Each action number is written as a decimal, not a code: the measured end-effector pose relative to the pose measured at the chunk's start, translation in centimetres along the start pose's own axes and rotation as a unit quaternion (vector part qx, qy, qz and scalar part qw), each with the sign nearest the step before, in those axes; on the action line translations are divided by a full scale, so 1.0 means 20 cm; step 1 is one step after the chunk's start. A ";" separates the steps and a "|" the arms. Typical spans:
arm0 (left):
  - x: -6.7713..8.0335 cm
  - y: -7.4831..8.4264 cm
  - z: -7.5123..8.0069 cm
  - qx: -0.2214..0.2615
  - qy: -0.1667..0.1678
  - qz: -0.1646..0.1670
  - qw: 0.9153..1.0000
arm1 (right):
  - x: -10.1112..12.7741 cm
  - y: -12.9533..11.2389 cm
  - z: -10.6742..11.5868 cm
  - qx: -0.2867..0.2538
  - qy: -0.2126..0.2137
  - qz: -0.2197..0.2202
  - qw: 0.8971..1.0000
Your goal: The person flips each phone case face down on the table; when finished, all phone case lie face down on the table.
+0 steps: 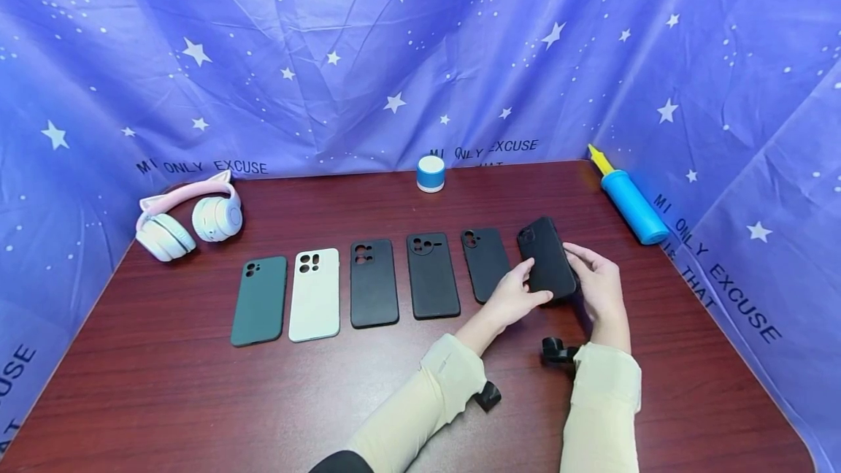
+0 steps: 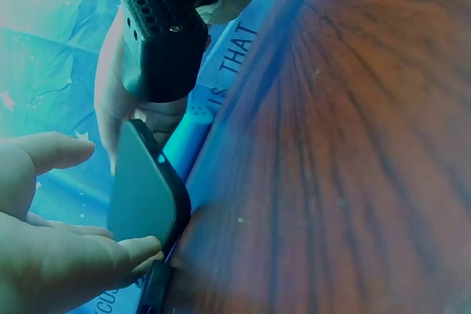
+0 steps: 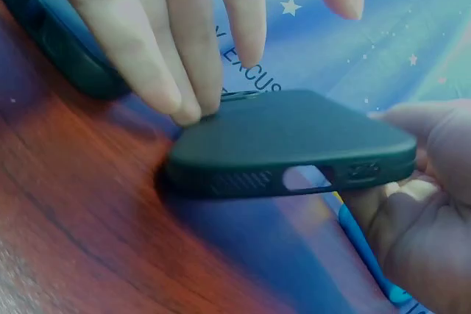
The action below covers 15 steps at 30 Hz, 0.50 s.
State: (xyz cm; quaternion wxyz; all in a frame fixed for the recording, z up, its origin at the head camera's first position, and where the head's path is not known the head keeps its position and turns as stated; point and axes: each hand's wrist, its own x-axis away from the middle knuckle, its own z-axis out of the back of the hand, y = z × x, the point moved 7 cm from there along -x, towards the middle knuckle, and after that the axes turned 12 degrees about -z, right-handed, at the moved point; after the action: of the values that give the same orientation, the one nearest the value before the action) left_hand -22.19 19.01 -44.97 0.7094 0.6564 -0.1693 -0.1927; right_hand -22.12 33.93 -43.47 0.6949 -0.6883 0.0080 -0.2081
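A black phone case (image 1: 550, 260) stands tilted at the right end of a row, its right side raised off the table. My right hand (image 1: 599, 287) pinches that raised side between thumb and fingers, as the right wrist view also shows. On the opposite side, my left hand (image 1: 511, 299) touches the case's lower edge with fairly straight fingers. The case's bottom edge with its port cutout (image 3: 307, 177) faces the right wrist camera. Another black phone case (image 1: 486, 268) lies flat just left of it, partly behind my left hand.
Further left lie two black phone cases (image 1: 374, 285), a white one (image 1: 314, 301) and a dark green one (image 1: 259, 305). Cat-ear headphones (image 1: 217, 219) sit at the back left, a blue-white cylinder (image 1: 431, 175) at the back, a blue pump (image 1: 634, 206) at the right edge.
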 end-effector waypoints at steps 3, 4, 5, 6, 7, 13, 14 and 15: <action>0.00 0.00 0.01 -0.018 0.005 0.012 1.000 | -0.01 0.01 0.03 0.098 0.054 -0.007 0.994; 0.00 -0.01 0.01 -0.022 0.005 0.014 1.000 | -0.01 0.01 0.03 0.135 0.070 -0.010 0.988; 0.00 -0.01 0.01 -0.024 0.006 0.017 1.000 | -0.01 0.01 0.04 0.166 0.084 -0.015 0.982; 0.00 -0.01 0.01 -0.025 0.006 0.018 0.999 | -0.01 0.01 0.04 0.193 0.095 -0.019 0.976; 0.01 -0.01 0.01 -0.025 0.006 0.018 0.999 | -0.01 0.01 0.04 0.216 0.102 -0.024 0.971; 0.01 -0.01 0.01 -0.027 0.009 0.015 0.999 | -0.01 0.02 0.02 0.257 0.082 -0.039 0.962; 0.01 -0.01 0.01 -0.027 0.009 0.014 0.999 | -0.01 0.02 0.02 0.260 0.076 -0.040 0.962; 0.01 -0.01 0.01 -0.028 0.009 0.013 0.999 | -0.01 0.02 0.01 0.261 0.065 -0.040 0.962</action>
State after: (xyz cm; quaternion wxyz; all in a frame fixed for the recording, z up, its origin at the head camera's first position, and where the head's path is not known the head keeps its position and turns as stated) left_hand -22.19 18.74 -45.17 0.7312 0.6361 -0.1660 -0.1822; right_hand -22.04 34.13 -43.94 0.8393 -0.4681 -0.0290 -0.2749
